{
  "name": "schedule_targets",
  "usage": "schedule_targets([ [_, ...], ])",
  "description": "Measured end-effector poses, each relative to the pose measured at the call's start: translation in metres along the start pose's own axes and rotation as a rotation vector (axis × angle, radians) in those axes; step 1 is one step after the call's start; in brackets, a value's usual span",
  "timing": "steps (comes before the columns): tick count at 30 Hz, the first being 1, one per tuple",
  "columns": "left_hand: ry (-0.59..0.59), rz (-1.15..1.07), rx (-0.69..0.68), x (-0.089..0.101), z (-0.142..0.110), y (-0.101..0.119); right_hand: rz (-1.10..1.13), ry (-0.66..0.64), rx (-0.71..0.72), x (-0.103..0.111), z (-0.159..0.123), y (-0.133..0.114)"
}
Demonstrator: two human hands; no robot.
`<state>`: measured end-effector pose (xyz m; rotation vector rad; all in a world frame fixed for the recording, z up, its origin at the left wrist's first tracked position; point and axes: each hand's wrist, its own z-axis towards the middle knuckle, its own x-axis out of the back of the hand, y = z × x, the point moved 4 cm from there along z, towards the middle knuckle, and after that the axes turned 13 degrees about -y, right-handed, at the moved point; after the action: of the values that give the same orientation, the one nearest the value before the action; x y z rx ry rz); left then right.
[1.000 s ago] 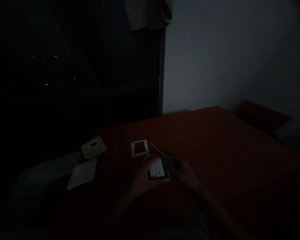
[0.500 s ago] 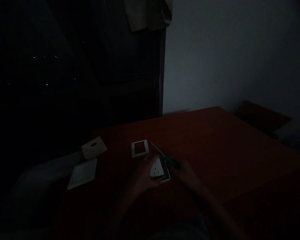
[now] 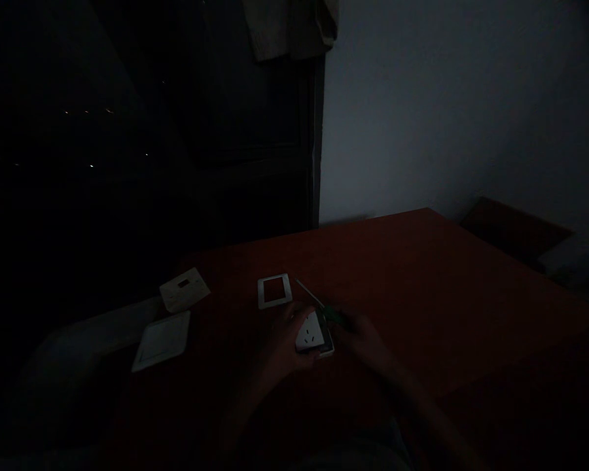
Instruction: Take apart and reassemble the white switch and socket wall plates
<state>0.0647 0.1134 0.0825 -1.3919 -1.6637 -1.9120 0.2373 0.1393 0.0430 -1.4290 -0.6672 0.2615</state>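
The room is very dark. My left hand (image 3: pixel 282 343) is closed round a white wall socket (image 3: pixel 313 335), gripping its left side just above the reddish-brown table (image 3: pixel 422 288). My right hand (image 3: pixel 360 337) is closed on a green-handled screwdriver (image 3: pixel 324 309) whose thin metal shaft points up and to the left past the socket. A white square frame (image 3: pixel 274 290) lies flat on the table just beyond my left hand.
Two white switch plates lie at the table's left: a tilted plate (image 3: pixel 183 288) farther back and a larger plate (image 3: pixel 161 340) nearer. A dark door (image 3: pixel 255 131) and a pale wall (image 3: pixel 446 111) stand behind. Cloth (image 3: pixel 289 26) hangs above the door.
My left hand has turned the socket slightly, tilting its face more to the left. The screwdriver and my right hand have barely shifted.
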Motion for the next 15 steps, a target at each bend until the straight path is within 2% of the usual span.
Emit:
schedule_targets([
  [15, -0.010, -0.046, -0.022, 0.0035, -0.0039, 0.0017, -0.004, 0.012, -0.018, 0.0003, -0.0005, 0.0003],
])
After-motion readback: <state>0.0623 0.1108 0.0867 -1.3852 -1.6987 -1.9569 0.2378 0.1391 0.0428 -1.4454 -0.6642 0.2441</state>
